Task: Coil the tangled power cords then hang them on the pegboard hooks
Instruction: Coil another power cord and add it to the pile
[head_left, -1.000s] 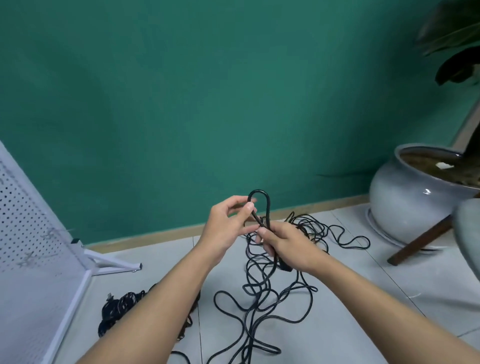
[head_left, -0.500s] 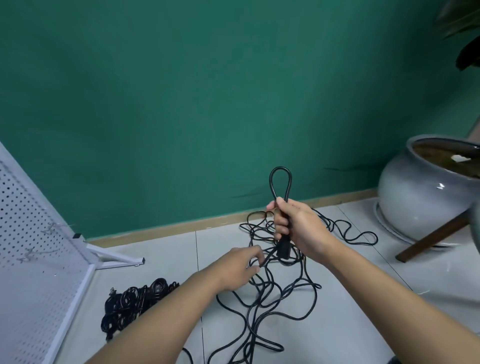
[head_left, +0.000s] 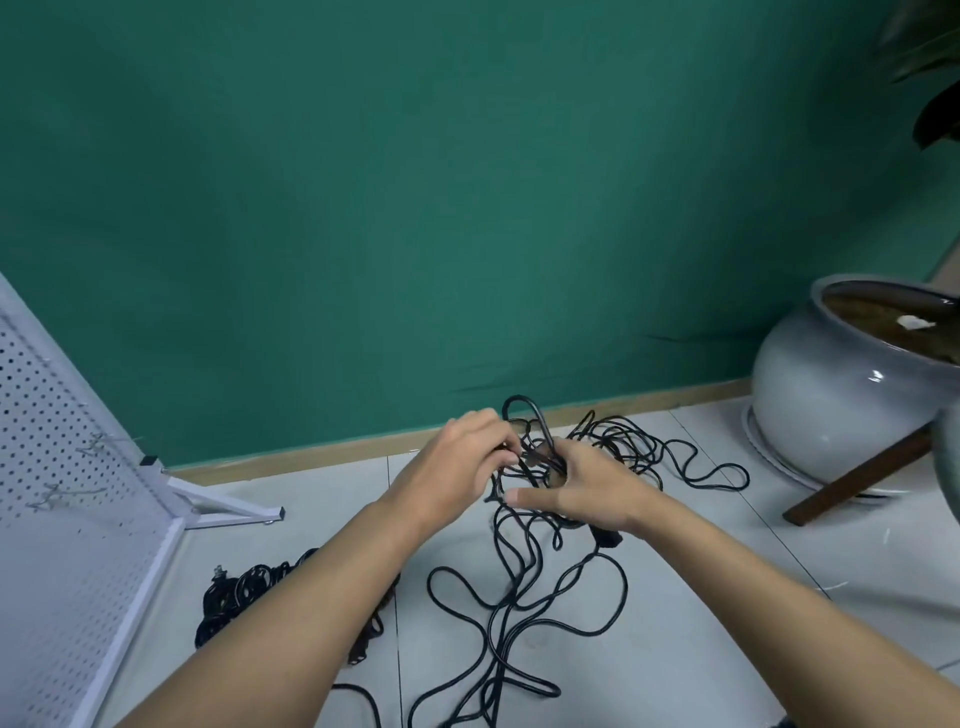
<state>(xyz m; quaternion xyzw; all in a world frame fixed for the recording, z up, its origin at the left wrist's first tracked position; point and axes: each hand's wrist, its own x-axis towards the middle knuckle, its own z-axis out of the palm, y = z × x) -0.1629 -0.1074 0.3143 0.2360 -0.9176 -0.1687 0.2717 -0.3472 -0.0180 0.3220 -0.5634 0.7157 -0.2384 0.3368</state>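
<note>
Power cord (head_left: 511, 597) lies in loose black tangles on the pale tiled floor (head_left: 685, 639), spreading from near the bottom edge of the view up to the skirting board (head_left: 311, 457). Its upper strands are gathered between the two hands. One narrow loop (head_left: 521, 399) stands upright above the knuckles.

The left hand (head_left: 457, 467) has its fingers curled in, and their tips pinch a strand right next to the loop. The right hand (head_left: 587, 488) faces it from the other side, close enough that they nearly touch. Its thumb (head_left: 524, 498) points straight out to the left, while its other fingers bend forward round the bunched strands; their tips are hidden behind the hand. A black connector (head_left: 609, 538) pokes out just under that hand's heel.

Lower left, partly covered by the left forearm, sits a second bundle of cords (head_left: 244, 587) — denser, darker, with a plug at its top edge.

Further left leans the white pegboard (head_left: 62, 415), tilted back on a white frame whose foot (head_left: 228, 506) rests on the tiles. A few thin wire hooks (head_left: 96, 446) stick out of its holes, and nothing hangs on them.

A green wall (head_left: 415, 208) fills the background. At the right a round grey pot (head_left: 831, 395) stands on a saucer, and a slanted wooden leg (head_left: 857, 480) crosses in front of it — dark leaves show in the top corner.
</note>
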